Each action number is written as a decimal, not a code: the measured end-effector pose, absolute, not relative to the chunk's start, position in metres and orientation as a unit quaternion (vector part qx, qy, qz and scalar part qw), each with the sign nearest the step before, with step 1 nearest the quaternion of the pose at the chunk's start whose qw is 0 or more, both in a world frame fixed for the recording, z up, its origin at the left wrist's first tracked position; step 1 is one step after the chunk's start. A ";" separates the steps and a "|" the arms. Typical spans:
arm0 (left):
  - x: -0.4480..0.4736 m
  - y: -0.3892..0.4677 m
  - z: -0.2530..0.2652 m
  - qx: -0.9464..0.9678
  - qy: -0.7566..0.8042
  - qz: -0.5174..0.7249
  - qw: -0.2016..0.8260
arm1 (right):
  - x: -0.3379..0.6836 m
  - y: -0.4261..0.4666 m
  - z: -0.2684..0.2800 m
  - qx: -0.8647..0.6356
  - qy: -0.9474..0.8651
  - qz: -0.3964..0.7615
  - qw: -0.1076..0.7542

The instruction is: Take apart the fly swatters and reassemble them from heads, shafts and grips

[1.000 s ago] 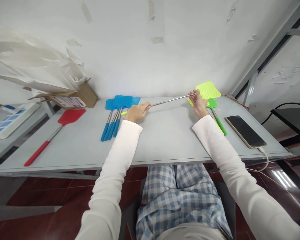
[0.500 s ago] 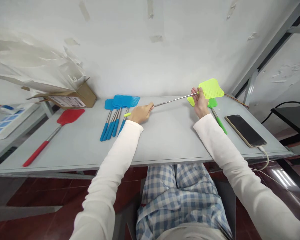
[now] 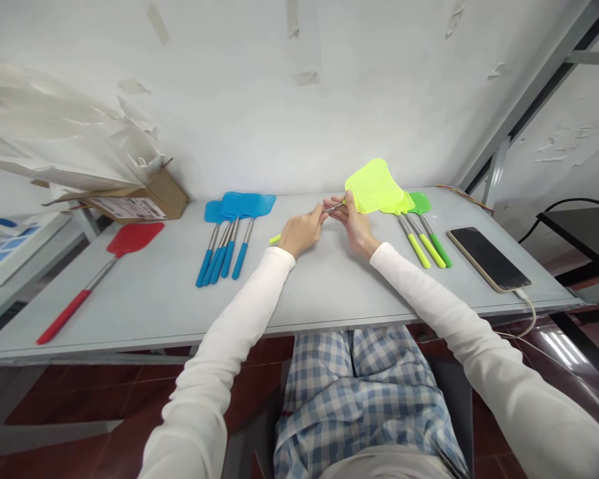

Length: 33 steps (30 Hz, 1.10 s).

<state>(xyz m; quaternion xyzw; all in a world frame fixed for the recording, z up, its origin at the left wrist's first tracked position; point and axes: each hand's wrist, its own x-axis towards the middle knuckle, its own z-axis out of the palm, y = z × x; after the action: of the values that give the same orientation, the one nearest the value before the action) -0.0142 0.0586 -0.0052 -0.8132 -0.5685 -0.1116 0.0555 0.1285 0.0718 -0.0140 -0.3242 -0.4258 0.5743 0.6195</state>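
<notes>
A yellow fly swatter [image 3: 374, 186] is held across my body above the table. My left hand [image 3: 302, 233] is closed round its handle, whose yellow end pokes out on the left. My right hand [image 3: 354, 223] grips the metal rod just below the mesh head. Little of the rod shows between the two hands. Right of my right hand lie yellow fly swatters [image 3: 419, 247] and a green fly swatter [image 3: 438, 245], side by side with heads to the wall. Several blue fly swatters [image 3: 234, 206] lie in a group left of my left hand.
A red fly swatter [image 3: 134, 238] lies at the table's left. Behind it stands an opened cardboard box [image 3: 162, 193] with white wrapping [image 3: 70, 126]. A phone [image 3: 488, 258] with a white cable [image 3: 532, 309] rests at the right. The wall [image 3: 289, 133] borders the table's back edge.
My right hand has moved left towards my left hand with the swatter head, and the exposed rod has shortened. The yellow swatters lying at the right now show more fully.
</notes>
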 end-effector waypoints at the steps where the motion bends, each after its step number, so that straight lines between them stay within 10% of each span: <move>1: -0.013 0.059 -0.005 -0.812 -0.570 -0.114 0.052 | 0.130 0.072 -0.013 -0.323 -0.432 0.576 0.614; 33: -0.123 0.065 0.011 -0.727 -0.674 -0.078 0.109 | 0.261 0.142 0.005 -0.381 -0.276 0.432 0.769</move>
<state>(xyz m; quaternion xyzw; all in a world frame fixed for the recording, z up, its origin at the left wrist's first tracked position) -0.1229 0.0652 0.0114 -0.7267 -0.6739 -0.0775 0.1085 0.2610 0.1423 0.0053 -0.3811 -0.2755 0.4324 0.7694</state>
